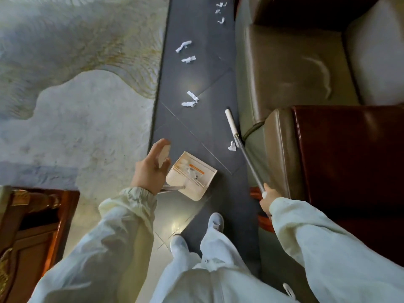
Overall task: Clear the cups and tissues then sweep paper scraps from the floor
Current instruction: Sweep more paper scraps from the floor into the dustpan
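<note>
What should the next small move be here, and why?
Probably sweep the broom sideways, pushing the nearest scrap toward the dustpan. The right hand grips the broom, that scrap lies beside it, and the dustpan rests on the floor nearby.

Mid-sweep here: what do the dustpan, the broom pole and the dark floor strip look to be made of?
Dustpan: cream plastic by the look, matte, with moulded comb teeth along one edge. Broom pole: probably metal, grey with a dull sheen; its far end is white, perhaps plastic. Floor strip: dark polished tile or stone, since it mirrors a light and shows thin joint lines.
</note>
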A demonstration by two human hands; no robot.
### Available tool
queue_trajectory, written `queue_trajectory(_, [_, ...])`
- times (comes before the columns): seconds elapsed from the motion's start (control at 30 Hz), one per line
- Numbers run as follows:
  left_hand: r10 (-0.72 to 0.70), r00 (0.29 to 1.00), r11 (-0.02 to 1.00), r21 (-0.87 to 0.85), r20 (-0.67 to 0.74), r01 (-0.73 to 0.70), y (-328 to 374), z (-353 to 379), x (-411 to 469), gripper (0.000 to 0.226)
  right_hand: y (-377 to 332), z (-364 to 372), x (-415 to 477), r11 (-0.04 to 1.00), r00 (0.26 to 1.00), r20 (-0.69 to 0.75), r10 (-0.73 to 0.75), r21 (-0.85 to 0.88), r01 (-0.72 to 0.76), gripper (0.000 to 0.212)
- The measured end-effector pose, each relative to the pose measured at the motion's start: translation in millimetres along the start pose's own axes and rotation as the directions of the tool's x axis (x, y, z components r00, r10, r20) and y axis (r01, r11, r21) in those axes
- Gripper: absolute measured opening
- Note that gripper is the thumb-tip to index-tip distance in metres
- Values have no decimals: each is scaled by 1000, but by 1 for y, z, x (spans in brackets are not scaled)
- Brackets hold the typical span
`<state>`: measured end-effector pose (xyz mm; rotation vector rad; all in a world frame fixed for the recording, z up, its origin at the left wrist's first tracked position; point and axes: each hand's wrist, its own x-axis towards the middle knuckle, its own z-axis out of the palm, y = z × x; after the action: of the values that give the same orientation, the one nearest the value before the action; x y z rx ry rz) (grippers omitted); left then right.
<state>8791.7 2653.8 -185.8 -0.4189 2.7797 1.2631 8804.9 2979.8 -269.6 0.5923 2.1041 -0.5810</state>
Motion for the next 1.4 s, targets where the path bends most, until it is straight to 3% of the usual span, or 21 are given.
queue_trajectory(0.07, [24, 1000, 998, 51, -14, -24, 3, 1, 18, 45, -2, 1, -20, 998, 1000, 15, -6, -55, 7, 68])
queue_trajectory(0.17, [17, 999, 1000, 6, 34, -17, 7, 4, 34, 44, -7, 2, -46, 997, 991, 134, -18, 75, 8, 70])
queue_trajectory(0.3, [29, 999, 999, -39, 45, -27, 2, 0, 45, 45, -22, 9, -87, 984, 963, 239, 123, 96, -150, 71])
queue_trajectory(0.43, [53, 997, 998, -17, 49, -53, 1, -12, 59, 45, -38, -18, -108, 966, 946, 315, 70, 217, -144, 71])
queue_trajectory(0.53, [58, 998, 998, -12, 39, -57, -2, -23, 69, 45, -57, -30, -111, 972, 953, 297, 56, 203, -121, 69])
queue_trajectory(0.8, [-16, 998, 993, -122, -62, 8, 4, -35, 139, 44, -149, -43, -41, 966, 999, 51, -15, 260, 1, 65])
queue_trajectory(1.03, [-144, 984, 972, -199, -102, 122, 25, -24, 243, 49, -250, -153, 74, 988, 988, -35, -152, -22, 151, 65])
queue_trajectory(1.23, [-271, 950, 936, -275, -153, 222, 52, -14, 327, 43, -325, -238, 147, 946, 987, -1, -160, -287, 153, 64])
queue_trajectory(1.4, [-322, 925, 930, -249, -201, 269, 64, -19, 376, 44, -365, -257, 170, 900, 981, 136, -136, -398, 180, 64])
